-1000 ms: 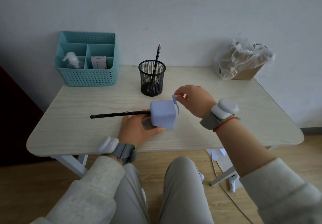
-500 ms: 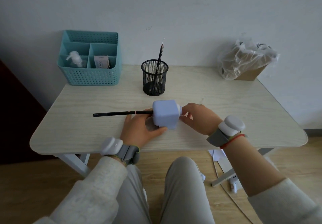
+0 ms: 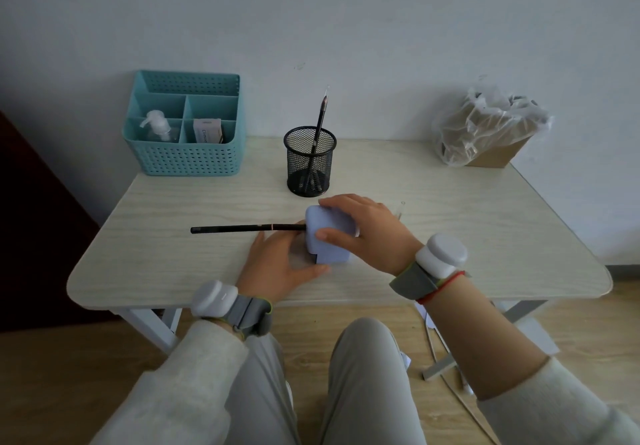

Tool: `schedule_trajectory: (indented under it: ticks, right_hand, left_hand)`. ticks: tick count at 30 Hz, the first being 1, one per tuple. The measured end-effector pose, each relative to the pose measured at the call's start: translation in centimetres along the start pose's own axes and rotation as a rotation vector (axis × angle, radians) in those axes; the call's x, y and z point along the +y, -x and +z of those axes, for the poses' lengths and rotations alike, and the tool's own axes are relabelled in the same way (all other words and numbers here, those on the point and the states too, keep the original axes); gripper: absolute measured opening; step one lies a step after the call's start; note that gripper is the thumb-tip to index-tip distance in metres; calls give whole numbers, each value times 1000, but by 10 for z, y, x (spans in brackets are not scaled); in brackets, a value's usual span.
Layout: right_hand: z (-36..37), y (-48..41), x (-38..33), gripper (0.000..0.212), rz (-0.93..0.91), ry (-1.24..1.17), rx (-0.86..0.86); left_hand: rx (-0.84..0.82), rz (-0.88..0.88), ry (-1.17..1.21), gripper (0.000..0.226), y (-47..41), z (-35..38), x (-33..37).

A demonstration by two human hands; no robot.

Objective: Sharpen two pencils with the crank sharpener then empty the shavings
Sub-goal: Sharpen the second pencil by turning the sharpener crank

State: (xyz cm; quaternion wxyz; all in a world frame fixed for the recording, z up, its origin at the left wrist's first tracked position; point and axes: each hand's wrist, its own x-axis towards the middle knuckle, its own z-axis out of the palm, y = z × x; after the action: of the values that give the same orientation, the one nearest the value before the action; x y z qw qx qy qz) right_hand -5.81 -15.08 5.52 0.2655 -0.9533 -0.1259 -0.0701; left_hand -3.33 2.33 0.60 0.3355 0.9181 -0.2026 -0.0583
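Note:
A pale lilac crank sharpener [image 3: 323, 237] sits near the middle of the light wood table [image 3: 207, 271]. A black pencil [image 3: 242, 228] sticks out of its left face and lies level, pointing left. My right hand [image 3: 367, 230] lies over the sharpener's top and right side, thumb on the front face; the crank is hidden under it. My left hand [image 3: 277, 264] rests against the sharpener's lower left, just under the pencil, thumb at the base. A second black pencil [image 3: 318, 129] stands in a black mesh cup [image 3: 310, 162] behind.
A teal divided basket [image 3: 183, 154] with a pump bottle and a small box stands at the back left. A crumpled clear plastic bag over a cardboard box [image 3: 485, 129] sits at the back right. A thin clear tube [image 3: 401, 209] lies right of my right hand.
My right hand has left the crank at the sharpener's right side and moved over the top of the body. The left hand and the pencil have stayed in place.

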Motion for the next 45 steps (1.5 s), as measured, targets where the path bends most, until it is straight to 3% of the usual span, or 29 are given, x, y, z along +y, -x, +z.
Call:
schedule_trajectory:
  ticks: [3, 8, 12, 17, 21, 25, 32, 45]
  right_hand:
    - [0, 0, 2, 51, 5, -47, -10]
    - [3, 0, 0, 50, 11, -95, -15]
    - [2, 2, 0, 49, 22, -89, -18]
    - [3, 4, -3, 48, 40, -81, -22]
    - [4, 4, -3, 47, 49, -96, -16]
    - [5, 5, -2, 48, 56, -102, -15]
    - [7, 5, -2, 48, 62, -107, -5]
    - [6, 4, -2, 47, 59, -123, -5]
  left_hand:
    - [38, -12, 68, 66, 22, -6, -11]
    - [320, 216, 196, 10, 53, -21, -9]
    - [440, 418, -5, 17, 42, -32, 3]
    - [350, 368, -374, 29, 16, -45, 0]
    - [267, 386, -456, 27, 4, -51, -4]
    - [271, 420, -439, 15, 1, -50, -7]
    - [328, 422, -376, 16, -1, -44, -8]
    - [231, 380, -181, 12, -6, -54, -7]
